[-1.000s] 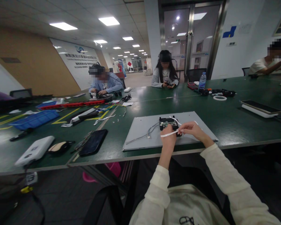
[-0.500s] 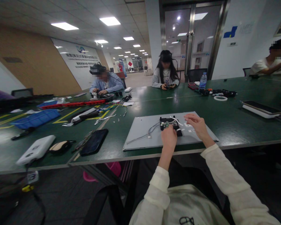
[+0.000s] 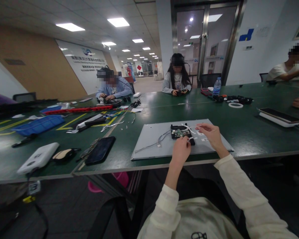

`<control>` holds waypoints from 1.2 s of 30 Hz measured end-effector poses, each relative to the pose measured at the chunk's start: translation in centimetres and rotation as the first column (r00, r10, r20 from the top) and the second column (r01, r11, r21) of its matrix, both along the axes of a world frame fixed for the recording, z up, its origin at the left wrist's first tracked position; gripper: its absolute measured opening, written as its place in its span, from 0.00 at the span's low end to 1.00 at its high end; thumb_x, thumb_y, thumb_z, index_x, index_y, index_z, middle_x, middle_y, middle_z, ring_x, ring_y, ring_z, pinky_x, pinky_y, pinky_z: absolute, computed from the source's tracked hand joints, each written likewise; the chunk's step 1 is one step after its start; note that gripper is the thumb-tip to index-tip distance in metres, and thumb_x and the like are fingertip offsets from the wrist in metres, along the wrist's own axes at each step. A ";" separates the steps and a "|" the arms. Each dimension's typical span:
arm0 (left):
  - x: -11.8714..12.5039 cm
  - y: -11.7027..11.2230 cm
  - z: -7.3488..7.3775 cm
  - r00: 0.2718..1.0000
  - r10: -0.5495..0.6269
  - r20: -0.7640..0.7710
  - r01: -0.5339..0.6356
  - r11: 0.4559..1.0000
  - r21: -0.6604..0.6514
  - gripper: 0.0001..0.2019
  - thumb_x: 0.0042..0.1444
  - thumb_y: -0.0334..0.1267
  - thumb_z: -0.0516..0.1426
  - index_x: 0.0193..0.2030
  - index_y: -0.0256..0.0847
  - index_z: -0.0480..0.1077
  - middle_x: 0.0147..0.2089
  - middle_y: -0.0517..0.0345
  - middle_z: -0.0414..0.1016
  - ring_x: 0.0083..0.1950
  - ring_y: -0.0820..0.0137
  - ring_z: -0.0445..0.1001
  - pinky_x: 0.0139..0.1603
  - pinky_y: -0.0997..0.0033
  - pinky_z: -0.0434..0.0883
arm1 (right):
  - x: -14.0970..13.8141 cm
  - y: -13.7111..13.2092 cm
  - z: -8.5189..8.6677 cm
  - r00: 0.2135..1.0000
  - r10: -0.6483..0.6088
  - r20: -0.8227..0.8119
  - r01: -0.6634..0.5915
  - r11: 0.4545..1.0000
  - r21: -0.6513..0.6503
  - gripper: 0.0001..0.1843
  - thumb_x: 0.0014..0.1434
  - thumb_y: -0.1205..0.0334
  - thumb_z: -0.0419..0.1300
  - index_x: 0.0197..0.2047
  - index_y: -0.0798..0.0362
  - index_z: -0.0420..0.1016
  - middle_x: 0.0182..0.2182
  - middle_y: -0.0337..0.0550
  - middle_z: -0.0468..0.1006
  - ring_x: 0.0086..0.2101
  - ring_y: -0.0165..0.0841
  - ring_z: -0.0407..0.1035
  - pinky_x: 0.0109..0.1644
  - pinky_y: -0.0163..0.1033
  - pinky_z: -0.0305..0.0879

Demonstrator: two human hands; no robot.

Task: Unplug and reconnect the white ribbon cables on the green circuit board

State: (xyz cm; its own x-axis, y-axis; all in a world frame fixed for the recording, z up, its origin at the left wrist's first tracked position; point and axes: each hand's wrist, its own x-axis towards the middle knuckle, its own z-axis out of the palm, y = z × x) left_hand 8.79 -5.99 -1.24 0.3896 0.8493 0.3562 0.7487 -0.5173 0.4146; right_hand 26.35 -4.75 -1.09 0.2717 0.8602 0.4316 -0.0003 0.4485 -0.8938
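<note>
A flat grey panel [image 3: 149, 139] lies before me on the green table. On it sits a black frame [image 3: 192, 142] with a green circuit board [image 3: 180, 132] and white strips [image 3: 186, 126] across it. Grey cables [image 3: 161, 137] run from the board to the left. My left hand [image 3: 181, 150] is closed at the frame's near edge, by a short white strip; what its fingertips grip is hidden. Just right of the frame, above the panel, my right hand [image 3: 211, 133] has thumb and fingers pinched together. Anything between them is too small to name.
Left of the panel lie a black phone [image 3: 101, 151], a white device [image 3: 38, 158] and a blue tray [image 3: 38, 125]. A phone on a white block [image 3: 280, 118] and a white ring [image 3: 235, 105] are to the right. Two people [image 3: 176, 74] sit across the table.
My left hand has drawn back slightly from over the circuit board to the frame's near edge, so more of the board shows. The right hand stays nearly in place.
</note>
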 end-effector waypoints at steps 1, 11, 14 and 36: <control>-0.1 -0.1 0.1 1.000 -0.009 -0.001 0.009 1.000 -0.009 0.09 0.57 0.29 0.53 0.43 0.39 0.70 0.41 0.52 0.73 0.45 0.66 0.72 0.47 0.69 0.68 | 0.0 0.0 0.0 1.000 0.005 0.008 -0.005 1.000 0.001 0.14 0.49 0.55 0.68 0.37 0.55 0.80 0.34 0.47 0.82 0.37 0.37 0.77 0.41 0.40 0.73; -7.5 0.8 1.9 0.980 0.192 0.047 -0.198 0.961 0.192 0.13 0.59 0.29 0.51 0.49 0.39 0.68 0.49 0.50 0.73 0.52 0.63 0.70 0.57 0.62 0.66 | -1.8 0.8 0.9 0.980 -0.081 0.180 0.072 0.996 0.057 0.14 0.52 0.54 0.64 0.37 0.56 0.81 0.35 0.48 0.82 0.36 0.36 0.76 0.44 0.40 0.72; -9.2 1.3 1.6 0.971 0.241 0.000 -0.237 0.953 0.188 0.13 0.57 0.28 0.52 0.49 0.38 0.69 0.49 0.51 0.74 0.52 0.62 0.71 0.57 0.62 0.67 | -4.5 1.6 2.2 0.957 -0.181 0.228 0.156 0.980 0.124 0.14 0.55 0.55 0.61 0.39 0.55 0.81 0.34 0.46 0.82 0.35 0.34 0.76 0.41 0.38 0.72; -10.0 1.3 0.2 0.950 0.300 -0.093 -0.283 0.946 0.160 0.21 0.60 0.28 0.49 0.61 0.35 0.60 0.56 0.45 0.72 0.55 0.61 0.71 0.55 0.62 0.66 | -12.2 2.0 0.8 0.445 0.039 0.894 -0.141 0.990 0.027 0.09 0.59 0.70 0.57 0.40 0.54 0.78 0.42 0.45 0.80 0.46 0.34 0.70 0.53 0.36 0.61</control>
